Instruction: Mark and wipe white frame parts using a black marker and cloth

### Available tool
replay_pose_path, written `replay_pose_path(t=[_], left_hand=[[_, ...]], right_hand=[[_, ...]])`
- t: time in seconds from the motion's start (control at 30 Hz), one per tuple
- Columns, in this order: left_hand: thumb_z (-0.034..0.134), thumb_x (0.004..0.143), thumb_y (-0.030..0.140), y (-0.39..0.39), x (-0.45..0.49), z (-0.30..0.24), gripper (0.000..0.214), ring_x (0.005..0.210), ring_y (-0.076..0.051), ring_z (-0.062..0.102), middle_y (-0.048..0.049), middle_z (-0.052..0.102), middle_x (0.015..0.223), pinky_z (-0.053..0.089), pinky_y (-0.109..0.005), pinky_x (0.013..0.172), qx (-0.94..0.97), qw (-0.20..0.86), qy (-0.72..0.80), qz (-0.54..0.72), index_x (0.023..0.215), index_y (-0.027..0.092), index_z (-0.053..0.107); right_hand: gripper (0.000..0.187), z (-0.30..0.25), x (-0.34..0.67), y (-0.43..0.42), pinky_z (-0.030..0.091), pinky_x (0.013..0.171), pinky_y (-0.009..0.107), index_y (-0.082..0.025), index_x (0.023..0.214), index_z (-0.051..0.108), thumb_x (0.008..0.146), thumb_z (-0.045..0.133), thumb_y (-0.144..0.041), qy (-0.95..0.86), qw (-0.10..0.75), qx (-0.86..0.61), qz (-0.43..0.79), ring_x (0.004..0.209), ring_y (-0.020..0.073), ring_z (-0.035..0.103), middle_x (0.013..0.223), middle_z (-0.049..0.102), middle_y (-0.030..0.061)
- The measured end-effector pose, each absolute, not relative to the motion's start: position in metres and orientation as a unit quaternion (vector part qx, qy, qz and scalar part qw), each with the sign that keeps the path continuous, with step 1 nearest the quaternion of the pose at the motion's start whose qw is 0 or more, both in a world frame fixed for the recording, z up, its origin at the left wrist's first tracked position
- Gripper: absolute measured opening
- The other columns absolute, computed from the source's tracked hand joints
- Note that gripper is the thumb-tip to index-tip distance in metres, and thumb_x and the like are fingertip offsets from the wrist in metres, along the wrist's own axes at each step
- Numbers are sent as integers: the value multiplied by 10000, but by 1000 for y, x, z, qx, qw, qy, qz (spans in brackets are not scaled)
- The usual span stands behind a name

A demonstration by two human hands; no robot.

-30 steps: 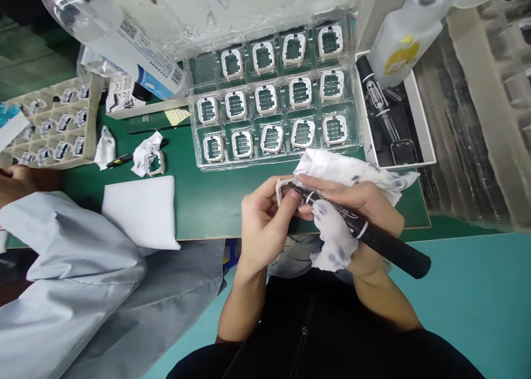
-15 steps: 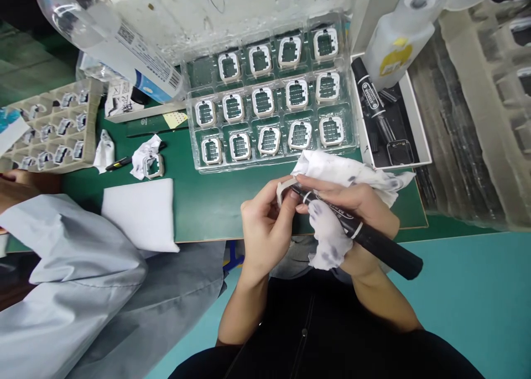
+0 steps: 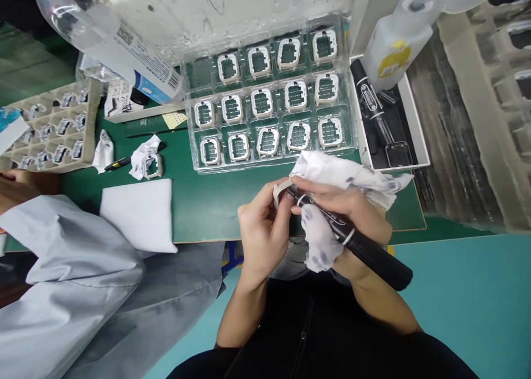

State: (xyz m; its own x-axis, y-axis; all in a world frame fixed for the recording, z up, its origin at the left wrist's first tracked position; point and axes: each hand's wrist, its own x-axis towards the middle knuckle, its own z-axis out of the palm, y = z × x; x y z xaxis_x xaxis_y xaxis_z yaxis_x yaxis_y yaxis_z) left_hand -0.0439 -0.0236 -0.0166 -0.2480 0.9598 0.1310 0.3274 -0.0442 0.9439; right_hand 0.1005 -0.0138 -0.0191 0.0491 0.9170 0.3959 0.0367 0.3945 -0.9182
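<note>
My left hand (image 3: 265, 229) pinches a small pale watch-case frame (image 3: 280, 191) between thumb and fingers. In my right hand (image 3: 359, 213) is a black marker pen (image 3: 365, 252), its tip close against the frame; whether it touches I cannot tell. A white cloth (image 3: 319, 240) with dark ink spots is also tucked in the right hand, hanging under the marker. Just beyond my fingers a larger ink-spotted cloth (image 3: 327, 169) lies on the green table. Behind it, a clear plastic tray (image 3: 201, 72) holds several similar frames in its pockets.
At right, a white box (image 3: 418, 124) contains another marker (image 3: 367, 94) and dark parts; a bottle (image 3: 400, 55) stands by it. Left lie a folded white cloth (image 3: 136, 216), a loose frame (image 3: 153, 167) and a parts tray (image 3: 89, 130). A co-worker's grey sleeve (image 3: 78, 246) is near.
The marker's rear end has swung slightly down and left, with my right hand shifting along. My left hand still pinches the frame, a little further left.
</note>
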Motion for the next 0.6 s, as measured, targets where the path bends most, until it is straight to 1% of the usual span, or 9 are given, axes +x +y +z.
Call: replay_pose_path(t=[0.13,0.23,0.3,0.33,0.37,0.43,0.47,0.53,0.6], left_hand=[[714,1131,389,-23,-44,-16,235,782,-168,757,-15,823,851,575,-239,702,537,322,611,485,1176,226,877],[716,1130,378,-24,-43,-17,223,754,-158,746,-11,826,847,563,-237,693,528,336,604,494,1171,226,874],[722,1127,383,-24,-44,-17,226,768,-160,760,-19,844,890,566,-237,690,519,348,603,497,1189,227,874],[726,1126,386,-24,-44,-17,229,782,-163,767,-23,848,903,572,-238,694,514,355,602,497,1191,227,876],[733,1122,391,-24,-45,-16,229,803,-167,773,-25,847,908,582,-240,706,510,363,601,496,1185,227,880],[764,1106,402,-22,-46,-15,222,848,-173,780,-32,847,932,611,-243,736,497,388,591,504,1160,227,889],[787,1092,412,-21,-46,-14,218,859,-172,783,-37,854,967,626,-241,738,482,405,584,512,1145,229,892],[832,1061,435,-18,-47,-13,225,829,-156,786,-48,865,1052,648,-233,702,442,446,570,531,1125,227,890],[857,1042,447,-16,-49,-12,248,751,-143,785,-55,864,1049,664,-234,648,402,484,558,541,1123,214,876]], right_hand=[[262,-21,101,-15,791,1024,543,-417,1289,832,1065,778,-293,-583,602,-402,368,1233,317,876,1387,870,-12],[319,-22,101,-14,789,1032,535,-437,1323,822,1055,787,-268,-582,612,-390,367,1214,304,883,1396,865,-14],[347,-21,101,-12,786,1032,516,-415,1309,829,1028,809,-213,-582,610,-398,361,1206,296,885,1391,867,-10],[323,-20,101,-12,784,1031,506,-394,1280,841,1022,813,-202,-584,607,-399,362,1204,295,886,1380,872,-2],[274,-19,101,-11,784,1028,500,-370,1247,855,1023,815,-217,-586,606,-393,367,1203,298,887,1372,876,11],[154,-17,102,-10,785,1023,502,-334,1175,878,1056,785,-305,-576,611,-379,389,1187,308,892,1350,886,36],[144,-17,103,-10,788,1009,504,-327,1148,886,1071,768,-356,-566,615,-376,400,1165,312,897,1322,895,45],[189,-19,106,-10,795,958,504,-322,1125,894,1081,748,-434,-545,616,-383,421,1115,321,905,1243,914,60],[228,-24,110,-10,794,931,534,-321,1116,894,1070,749,-490,-534,614,-391,430,1086,345,905,1157,922,76]])
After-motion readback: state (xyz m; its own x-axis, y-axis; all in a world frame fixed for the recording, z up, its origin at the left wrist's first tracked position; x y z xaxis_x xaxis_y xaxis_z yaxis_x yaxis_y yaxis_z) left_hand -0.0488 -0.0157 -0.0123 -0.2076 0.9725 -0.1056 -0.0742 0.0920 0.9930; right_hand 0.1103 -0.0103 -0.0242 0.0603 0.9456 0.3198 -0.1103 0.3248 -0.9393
